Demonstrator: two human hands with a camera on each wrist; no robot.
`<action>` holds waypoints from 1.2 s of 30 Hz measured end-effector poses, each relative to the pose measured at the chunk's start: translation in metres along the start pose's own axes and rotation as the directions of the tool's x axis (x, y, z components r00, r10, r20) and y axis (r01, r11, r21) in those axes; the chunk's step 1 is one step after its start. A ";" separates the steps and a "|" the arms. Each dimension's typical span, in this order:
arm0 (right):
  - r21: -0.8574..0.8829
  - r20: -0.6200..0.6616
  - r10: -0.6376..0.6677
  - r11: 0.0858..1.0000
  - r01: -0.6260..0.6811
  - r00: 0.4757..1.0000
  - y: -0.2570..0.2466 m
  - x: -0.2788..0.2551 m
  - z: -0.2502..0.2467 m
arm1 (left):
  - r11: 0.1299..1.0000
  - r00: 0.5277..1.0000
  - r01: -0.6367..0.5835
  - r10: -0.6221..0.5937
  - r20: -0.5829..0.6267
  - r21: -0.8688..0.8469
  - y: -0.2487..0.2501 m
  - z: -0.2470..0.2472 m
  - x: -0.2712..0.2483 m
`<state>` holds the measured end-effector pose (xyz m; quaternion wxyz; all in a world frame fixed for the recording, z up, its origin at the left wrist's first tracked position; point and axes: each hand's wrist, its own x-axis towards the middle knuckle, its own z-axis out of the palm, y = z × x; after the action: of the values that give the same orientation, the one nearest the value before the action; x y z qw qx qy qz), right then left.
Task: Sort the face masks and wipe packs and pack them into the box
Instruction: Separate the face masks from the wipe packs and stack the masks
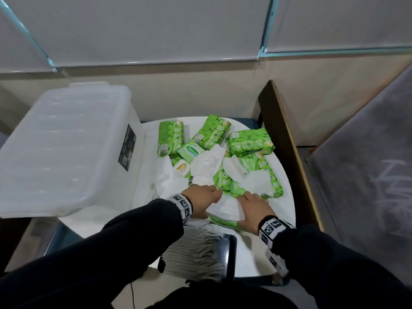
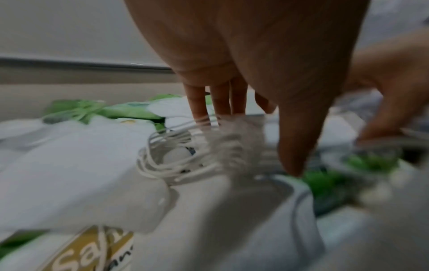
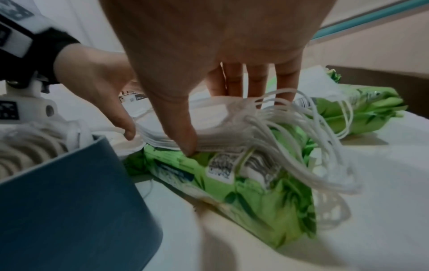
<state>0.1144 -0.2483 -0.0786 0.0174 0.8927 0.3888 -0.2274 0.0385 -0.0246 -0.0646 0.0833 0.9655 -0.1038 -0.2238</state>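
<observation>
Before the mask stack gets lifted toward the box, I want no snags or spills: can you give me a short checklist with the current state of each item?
1. Both hands on the mask stack: ok; the left hand and right hand grip its two ends.
2. Stack free underneath: not ok; it lies on a green wipe pack.
3. Ear loops gathered: not ok; they trail loose over the pack.
4. Box open: not ok; its lid is on.
5. Masks squared up: cannot tell, edges blurred.
</observation>
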 end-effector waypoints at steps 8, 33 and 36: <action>0.446 -0.164 0.021 0.893 0.055 0.986 0.000 -0.007 -0.051 | 0.347 0.499 0.250 -0.846 -0.187 -0.904 -0.109 -0.021 -0.092; 0.243 0.040 0.215 0.945 -0.218 0.976 -0.032 0.035 -0.033 | 0.744 0.677 0.366 -0.625 -0.389 -0.559 -0.109 0.057 -0.092; 0.178 0.119 0.259 0.944 -0.277 0.959 -0.036 0.032 -0.027 | 0.762 0.757 0.377 -0.581 -0.300 -0.526 -0.116 0.042 -0.068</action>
<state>0.1188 -0.1950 -0.0622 -0.0203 0.9231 0.2386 -0.3010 -0.0208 0.0987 -0.0979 0.2556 0.9390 0.2286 -0.0277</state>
